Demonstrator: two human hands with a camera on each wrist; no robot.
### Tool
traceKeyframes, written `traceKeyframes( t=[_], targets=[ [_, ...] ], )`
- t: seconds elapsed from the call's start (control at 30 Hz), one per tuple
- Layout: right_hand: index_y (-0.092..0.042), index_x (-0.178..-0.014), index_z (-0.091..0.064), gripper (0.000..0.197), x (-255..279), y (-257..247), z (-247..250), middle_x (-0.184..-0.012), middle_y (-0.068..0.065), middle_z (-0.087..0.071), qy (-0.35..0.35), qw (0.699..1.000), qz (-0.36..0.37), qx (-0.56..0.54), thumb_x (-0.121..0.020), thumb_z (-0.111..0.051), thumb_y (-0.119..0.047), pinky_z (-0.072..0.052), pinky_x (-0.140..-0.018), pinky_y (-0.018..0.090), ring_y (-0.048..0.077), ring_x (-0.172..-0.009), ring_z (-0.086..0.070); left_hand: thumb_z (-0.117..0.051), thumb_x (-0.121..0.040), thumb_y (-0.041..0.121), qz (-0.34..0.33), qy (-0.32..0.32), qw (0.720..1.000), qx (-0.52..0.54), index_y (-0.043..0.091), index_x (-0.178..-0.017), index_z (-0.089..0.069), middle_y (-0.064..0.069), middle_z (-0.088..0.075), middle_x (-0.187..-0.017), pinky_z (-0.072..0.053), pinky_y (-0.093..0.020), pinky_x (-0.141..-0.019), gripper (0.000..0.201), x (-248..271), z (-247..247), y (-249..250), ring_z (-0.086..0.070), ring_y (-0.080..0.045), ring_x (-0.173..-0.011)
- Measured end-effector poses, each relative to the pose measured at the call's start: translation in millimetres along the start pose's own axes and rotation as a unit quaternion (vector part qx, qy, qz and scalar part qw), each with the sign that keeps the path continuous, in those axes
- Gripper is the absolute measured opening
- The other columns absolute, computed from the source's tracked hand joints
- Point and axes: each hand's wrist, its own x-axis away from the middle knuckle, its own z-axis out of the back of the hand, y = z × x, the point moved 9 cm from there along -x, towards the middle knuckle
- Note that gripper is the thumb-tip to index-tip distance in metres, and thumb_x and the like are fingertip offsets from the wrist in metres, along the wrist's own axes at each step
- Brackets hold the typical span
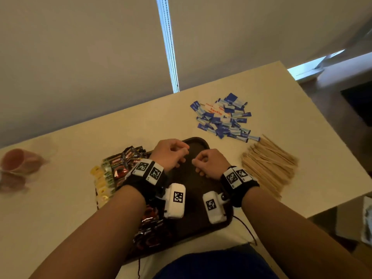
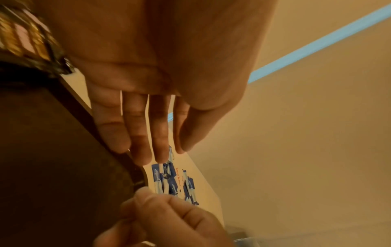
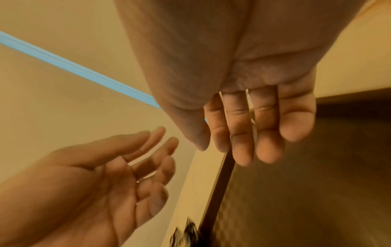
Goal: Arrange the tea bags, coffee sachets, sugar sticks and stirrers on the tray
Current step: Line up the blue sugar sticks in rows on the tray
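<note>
**Over the tray, nothing yet sorted**

Above the dark tray [image 1: 198, 142] both hands hover side by side, and neither holds anything. The left hand [image 1: 170, 153] has its fingers loosely curled in the head view and nearly straight in the wrist views; the right hand [image 1: 209, 163] looks the same, relaxed and empty.

The bare part of the tray shows no items. The supplies lie in heaps on the tabletop [image 1: 60, 208] around it:

- Coffee sachets [image 1: 122, 164], dark packets, at the tray's left edge; some seem to overlap its near left rim, though the arm hides that part.
- Tea bags [image 1: 100, 182], yellow, just left of the sachets.
- Sugar sticks [image 1: 223, 117], blue and white, beyond the tray to the right.
- Stirrers [image 1: 269, 164], a wooden pile just right of the tray.

By this reading the task is at its start: all four kinds are left to gather, straighten and lay in groups on the tray. The loose heaps will likely need squaring before they sit neatly.
</note>
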Motion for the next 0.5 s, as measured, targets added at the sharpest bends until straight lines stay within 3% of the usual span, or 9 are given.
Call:
traceKeyframes(
  t=[0.1,0.17,0.23,0.3,0.4,0.5],
  targets=[
    [-0.016,-0.082,-0.067,0.017,-26,4,56,-0.074,-0.002,-0.072,0.039,0.998,0.022,0.038,-0.091,-0.066,-0.030,-0.054,-0.067,0.030,0.014,-0.070,-0.067,-0.065,-0.094,0.013,0.027,0.028,0.999,-0.004,0.022,-0.091,-0.069,-0.002,-0.072,-0.086,-0.054,-0.028,-0.062,0.010,-36,-23,17,-0.066,-0.014,-0.071],
    [-0.016,-0.083,-0.065,0.014,-44,5,93,-0.080,-0.001,-0.067,0.074,0.993,0.028,0.084,-0.090,-0.068,-0.028,-0.050,-0.072,0.029,0.018,-0.080,-0.065,-0.067,-0.093,0.013,0.047,0.033,0.998,-0.018,0.021,-0.091,-0.070,-0.002,-0.072,-0.085,-0.056,-0.031,-0.064,0.008,-58,-35,23,-0.067,-0.015,-0.071],
    [-0.016,-0.088,-0.063,0.014,-65,10,122,-0.087,0.000,-0.064,0.089,0.987,0.016,0.129,-0.089,-0.069,-0.029,-0.049,-0.076,0.030,0.021,-0.087,-0.063,-0.068,-0.092,0.015,0.057,0.036,0.997,-0.044,0.020,-0.093,-0.071,-0.002,-0.072,-0.085,-0.060,-0.036,-0.072,0.005,-78,-45,30,-0.069,-0.018,-0.075],
    [-0.016,-0.103,-0.061,0.026,-85,22,138,-0.105,0.005,-0.063,0.071,0.978,-0.016,0.196,-0.086,-0.071,-0.033,-0.050,-0.085,0.036,0.026,-0.100,-0.060,-0.071,-0.089,0.018,0.050,0.037,0.992,-0.107,0.024,-0.094,-0.069,-0.002,-0.074,-0.097,-0.058,-0.037,-0.085,0.007,-97,-51,42,-0.069,-0.020,-0.089],
    [-0.019,-0.132,-0.047,0.066,-104,38,149,-0.136,0.010,-0.047,0.050,0.946,-0.044,0.318,-0.079,-0.077,-0.044,-0.046,-0.100,0.046,0.034,-0.125,-0.047,-0.080,-0.081,0.022,0.062,0.013,0.968,-0.242,0.021,-0.119,-0.061,-0.003,-0.064,-0.122,-0.046,-0.028,-0.089,0.043,-131,-58,57,-0.062,-0.021,-0.108],
    [-0.025,-0.145,-0.030,0.089,-113,50,151,-0.150,0.007,-0.027,0.035,0.929,-0.061,0.363,-0.074,-0.081,-0.044,-0.040,-0.104,0.053,0.037,-0.138,-0.030,-0.089,-0.071,0.030,0.089,-0.024,0.931,-0.353,0.024,-0.149,-0.032,-0.010,-0.038,-0.148,-0.041,-0.045,-0.109,0.096,-169,-67,60,-0.042,-0.033,-0.135]
  ],
)
